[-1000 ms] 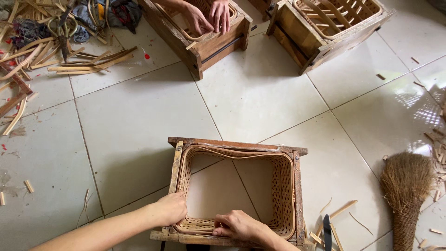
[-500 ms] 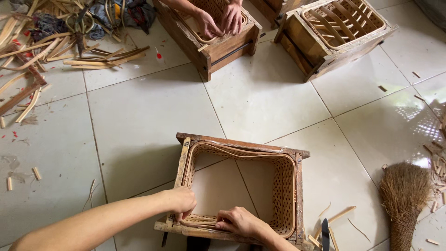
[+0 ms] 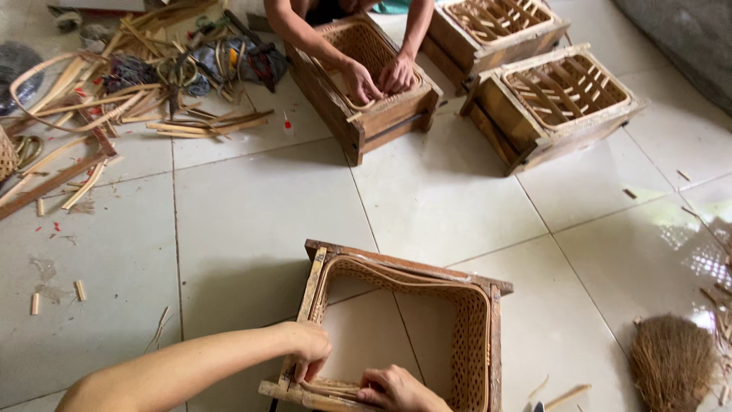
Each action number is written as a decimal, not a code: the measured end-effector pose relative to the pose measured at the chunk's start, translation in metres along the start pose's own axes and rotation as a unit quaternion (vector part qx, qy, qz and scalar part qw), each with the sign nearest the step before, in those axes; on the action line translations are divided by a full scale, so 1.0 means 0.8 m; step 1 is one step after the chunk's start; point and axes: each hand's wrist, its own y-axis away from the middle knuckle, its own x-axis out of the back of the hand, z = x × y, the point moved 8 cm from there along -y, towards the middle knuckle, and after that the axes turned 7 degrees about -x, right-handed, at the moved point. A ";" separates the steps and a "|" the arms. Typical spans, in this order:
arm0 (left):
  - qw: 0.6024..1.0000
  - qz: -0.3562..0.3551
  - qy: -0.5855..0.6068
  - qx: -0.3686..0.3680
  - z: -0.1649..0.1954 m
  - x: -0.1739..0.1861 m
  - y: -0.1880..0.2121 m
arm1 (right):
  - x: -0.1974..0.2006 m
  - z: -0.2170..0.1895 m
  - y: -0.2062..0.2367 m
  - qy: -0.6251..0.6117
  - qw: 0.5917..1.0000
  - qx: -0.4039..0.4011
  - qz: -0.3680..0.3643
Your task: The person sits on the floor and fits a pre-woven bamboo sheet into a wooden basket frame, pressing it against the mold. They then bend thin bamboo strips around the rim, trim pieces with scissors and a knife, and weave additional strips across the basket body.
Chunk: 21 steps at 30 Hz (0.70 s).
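Your left hand [image 3: 309, 352] grips the near left corner of the rectangular wooden frame with the woven rattan lining [image 3: 488, 358], which sits on the pale tiled floor [image 3: 252, 214] right in front of you. Its fingers are curled down over the near rail, pressed against the bundle of thin rattan strips [image 3: 329, 387] that runs along that edge. Your right hand [image 3: 393, 389] lies just beside it on the same rail, fingertips bent and pinching the strips where they meet the wood; how tightly they close cannot be told, since the lower edge of the view cuts the hand off.

By the look of it, you are at the stage of seating the weave along the near side of the frame: the far and right walls already carry close weaving, while the middle is open down to the tile. The next move seems to call for steady pressure from the left hand to keep the frame from sliding on the smooth floor, and a careful tuck or pull by the right so the strip lies flat against the rail without kinking.

Across the floor another person's two hands [image 3: 380, 76] work inside a similar wooden frame [image 3: 358, 130]. Two more slatted frames [image 3: 568, 95] stand to its right, loose bamboo and rattan offcuts [image 3: 114, 99] are heaped at the far left, and a brown fibre brush [image 3: 671, 366] lies at your right.
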 end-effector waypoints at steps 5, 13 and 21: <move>1.000 0.004 0.013 0.011 0.007 0.012 0.000 | -0.001 0.021 0.001 -0.019 0.999 -0.037 -0.024; 1.000 -0.015 0.019 0.018 0.013 -0.007 -0.009 | -0.014 0.010 0.009 -0.006 0.999 -0.039 -0.023; 0.998 0.052 -0.023 0.015 0.116 0.075 0.019 | -0.023 0.027 0.016 0.000 0.998 -0.049 -0.033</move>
